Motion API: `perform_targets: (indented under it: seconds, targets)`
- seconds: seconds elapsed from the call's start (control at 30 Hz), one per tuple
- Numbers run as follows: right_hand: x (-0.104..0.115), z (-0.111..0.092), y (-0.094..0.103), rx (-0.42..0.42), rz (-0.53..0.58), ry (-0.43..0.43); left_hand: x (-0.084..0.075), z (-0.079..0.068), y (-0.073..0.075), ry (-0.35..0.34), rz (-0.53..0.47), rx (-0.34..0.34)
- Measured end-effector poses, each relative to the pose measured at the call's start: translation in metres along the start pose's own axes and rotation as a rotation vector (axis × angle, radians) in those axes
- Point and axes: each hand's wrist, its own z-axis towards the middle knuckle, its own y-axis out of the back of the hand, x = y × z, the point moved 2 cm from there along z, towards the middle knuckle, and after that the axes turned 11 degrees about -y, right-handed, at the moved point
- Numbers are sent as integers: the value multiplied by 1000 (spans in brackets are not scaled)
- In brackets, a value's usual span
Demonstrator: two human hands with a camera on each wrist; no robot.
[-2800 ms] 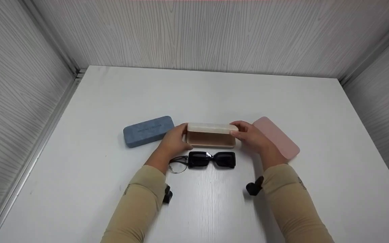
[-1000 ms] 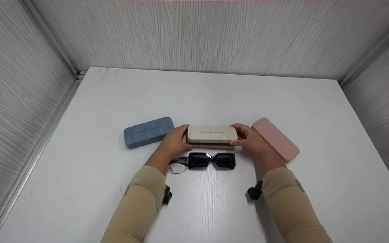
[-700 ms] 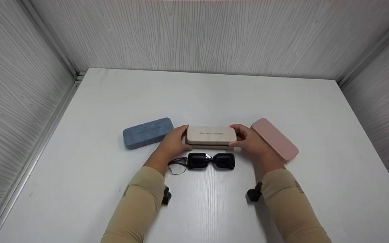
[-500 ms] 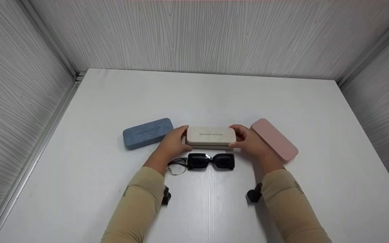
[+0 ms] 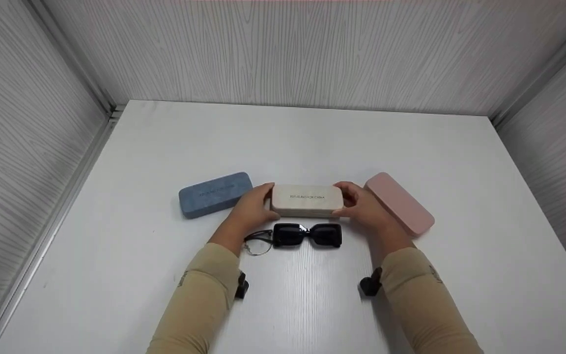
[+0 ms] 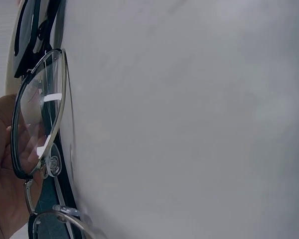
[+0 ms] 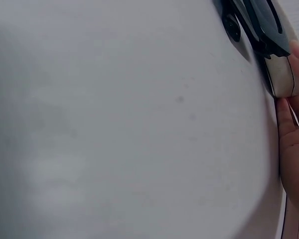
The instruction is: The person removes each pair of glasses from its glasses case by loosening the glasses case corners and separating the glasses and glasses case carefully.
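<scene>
A cream glasses case (image 5: 307,199) with dark lettering on top lies on the white table, its lid down flush on the base. At its left end my left hand (image 5: 251,209) grips it, thumb in front and fingers behind. My right hand (image 5: 365,205) holds the other end in the same way, thumb at the front corner. Black sunglasses (image 5: 307,235) lie just in front of the case, lenses facing me. Clear-lens eyeglasses (image 6: 15,149) stand close by my left hand in the left wrist view; the left wrist partly covers them in the head view.
A blue glasses case (image 5: 215,194) lies to the left, partly behind my left hand. The pink glasses case (image 5: 400,202) lies aslant just right of my right hand. Wood-grain panels (image 5: 293,54) stand along the back and both sides of the white table (image 5: 307,142).
The cream case's lid has come down from raised to closed, both hands staying at its ends. My right thumb has moved down with the lid. The glasses and other cases have stayed put.
</scene>
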Motion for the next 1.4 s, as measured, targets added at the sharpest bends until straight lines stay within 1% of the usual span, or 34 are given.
perform_targets:
  seconds: [0.13, 0.27, 0.47, 0.53, 0.77, 0.87, 1.0, 1.07, 1.17, 1.27, 1.4]
  targets:
    - [0, -1, -1, -8, -11, -28, 0, 1, -1, -4, 12, 5]
    - [0, -3, -1, -12, -43, -36, 0, 1, -2, -3, 16, 1]
    - [-2, -3, 1, -13, -85, -17, -2, 1, -3, -7, 22, -8]
    - [-4, -1, 2, -17, -109, -10, -3, 2, -3, -5, 21, -9]
    - [-17, 8, 7, -74, -250, -11, -8, 3, -3, -6, 51, -3]
    - [-18, 9, 8, -85, -272, -9, -9, 3, -3, 2, 43, 4]
    - [-15, 10, 9, -94, -256, -37, -10, 4, -4, 17, 30, 7]
    - [-13, 10, 9, -88, -237, -48, -11, 4, -4, 19, 30, -2]
    - [-8, 12, 9, -101, -243, -45, -13, 5, -2, 26, 30, -21]
    - [-2, 13, 10, -129, -279, -37, -16, 8, 1, 31, 42, -40]
    - [4, 17, 12, -157, -345, -52, -21, 13, 5, 34, 87, -51]
